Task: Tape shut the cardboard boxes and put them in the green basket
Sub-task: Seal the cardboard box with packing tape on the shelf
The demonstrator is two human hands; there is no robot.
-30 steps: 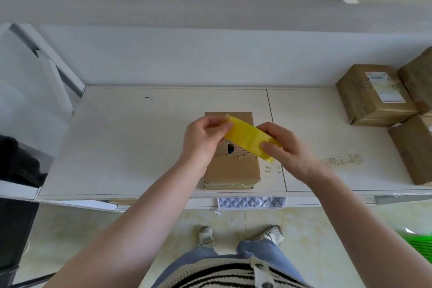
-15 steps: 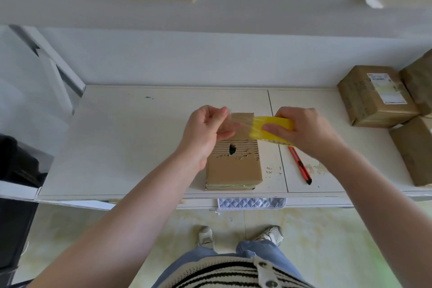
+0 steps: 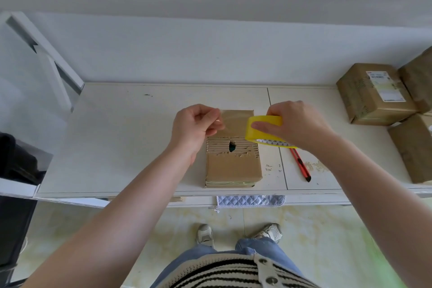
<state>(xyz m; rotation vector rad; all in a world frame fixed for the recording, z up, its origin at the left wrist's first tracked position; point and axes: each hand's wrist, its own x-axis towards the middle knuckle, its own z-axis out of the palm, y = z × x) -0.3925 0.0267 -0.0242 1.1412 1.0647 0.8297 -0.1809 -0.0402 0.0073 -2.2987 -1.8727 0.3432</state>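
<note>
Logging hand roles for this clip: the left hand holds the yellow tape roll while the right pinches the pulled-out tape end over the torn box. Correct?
Reversed. In the head view the right hand grips the yellow tape roll; the left hand pinches the tape end over the torn box.

The stretched tape strip (image 3: 233, 121) is clear and hard to trace. The right hand (image 3: 297, 124) hides part of the tape roll (image 3: 264, 131) and the red utility knife (image 3: 301, 165) top — boxes at right (image 3: 418, 147) are cut off.
</note>
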